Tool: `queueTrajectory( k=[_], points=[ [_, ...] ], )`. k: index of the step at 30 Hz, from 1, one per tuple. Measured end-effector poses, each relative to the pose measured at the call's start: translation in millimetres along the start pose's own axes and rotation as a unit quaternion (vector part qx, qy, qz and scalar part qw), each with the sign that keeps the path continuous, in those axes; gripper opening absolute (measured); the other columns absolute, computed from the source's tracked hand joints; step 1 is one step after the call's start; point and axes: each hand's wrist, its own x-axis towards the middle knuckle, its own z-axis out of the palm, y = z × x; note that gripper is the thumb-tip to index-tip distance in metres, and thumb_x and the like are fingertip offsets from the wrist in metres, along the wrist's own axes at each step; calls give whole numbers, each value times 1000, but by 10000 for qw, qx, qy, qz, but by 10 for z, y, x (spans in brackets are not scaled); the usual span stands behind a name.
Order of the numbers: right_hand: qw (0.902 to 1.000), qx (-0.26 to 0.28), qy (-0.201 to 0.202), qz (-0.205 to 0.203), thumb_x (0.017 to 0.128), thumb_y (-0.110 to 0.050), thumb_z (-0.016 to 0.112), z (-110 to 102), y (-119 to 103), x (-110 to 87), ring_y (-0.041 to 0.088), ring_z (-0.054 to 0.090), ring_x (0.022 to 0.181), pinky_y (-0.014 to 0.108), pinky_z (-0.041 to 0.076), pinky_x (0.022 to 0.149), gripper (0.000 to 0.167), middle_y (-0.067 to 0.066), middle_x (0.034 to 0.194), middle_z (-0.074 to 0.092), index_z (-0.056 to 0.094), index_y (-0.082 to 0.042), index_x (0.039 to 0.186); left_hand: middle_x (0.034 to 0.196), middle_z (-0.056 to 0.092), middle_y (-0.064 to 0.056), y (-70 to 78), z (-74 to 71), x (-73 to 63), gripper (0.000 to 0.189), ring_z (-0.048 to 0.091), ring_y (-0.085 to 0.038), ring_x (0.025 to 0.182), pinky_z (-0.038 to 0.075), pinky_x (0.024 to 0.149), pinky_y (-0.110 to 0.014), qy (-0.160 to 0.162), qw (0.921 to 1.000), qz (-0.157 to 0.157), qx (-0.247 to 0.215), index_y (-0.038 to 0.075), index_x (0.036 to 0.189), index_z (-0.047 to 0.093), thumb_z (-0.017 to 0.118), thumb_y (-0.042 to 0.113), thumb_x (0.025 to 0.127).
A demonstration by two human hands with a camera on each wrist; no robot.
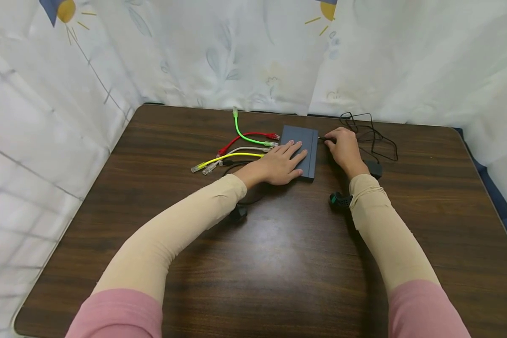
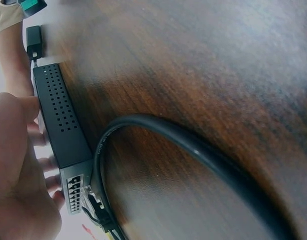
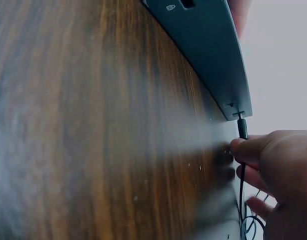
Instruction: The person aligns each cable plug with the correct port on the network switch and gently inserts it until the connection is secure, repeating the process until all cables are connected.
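A dark grey network switch (image 1: 293, 134) lies flat on the brown table. My left hand (image 1: 280, 163) rests on its top with the fingers spread. In the left wrist view the row of ports (image 2: 74, 192) shows on the switch's left end, with a black network plug (image 2: 99, 210) at it. Off the opposite end, my right hand (image 1: 344, 146) pinches a black power plug (image 3: 242, 129) between thumb and fingers. The tip of that plug is right at the small round socket in the switch's side. Its thin cord (image 3: 242, 185) trails back past the fingers.
Left of the switch lie short network cables: green (image 1: 237, 126), red (image 1: 232, 143), white and yellow (image 1: 219, 159). A black power adapter (image 1: 373, 169) sits by my right wrist, its loose cord (image 1: 373, 136) behind it. White patterned curtains (image 1: 253, 56) hang along the table's back edge.
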Motion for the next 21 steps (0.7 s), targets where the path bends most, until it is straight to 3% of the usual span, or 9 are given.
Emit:
queueTrajectory(
  k=[5,15,21],
  points=[
    [9995,-268,189,44,94,-7,61,5,-39,20,42,52,116,59,27,110,21,20,119,62,69,1,112,164,-7,-7,1,2,4,64,-4,-27,152,8,123,-44,-14,10000,10,24,21,157,1,21,50,104],
    [9964,-565,630,83,93,-7,63,81,-47,58,38,57,99,56,34,102,15,17,104,62,71,0,103,164,-9,-7,20,-22,4,64,-6,-27,152,4,124,-42,-154,9999,-39,34,20,157,0,20,49,104],
    [9962,-595,637,90,92,-7,64,73,-53,83,38,57,97,55,35,99,14,18,101,61,72,1,100,164,-9,-8,27,-32,-1,63,-6,-27,152,4,124,-42,-179,9998,-49,27,20,157,0,20,49,104]
  ],
)
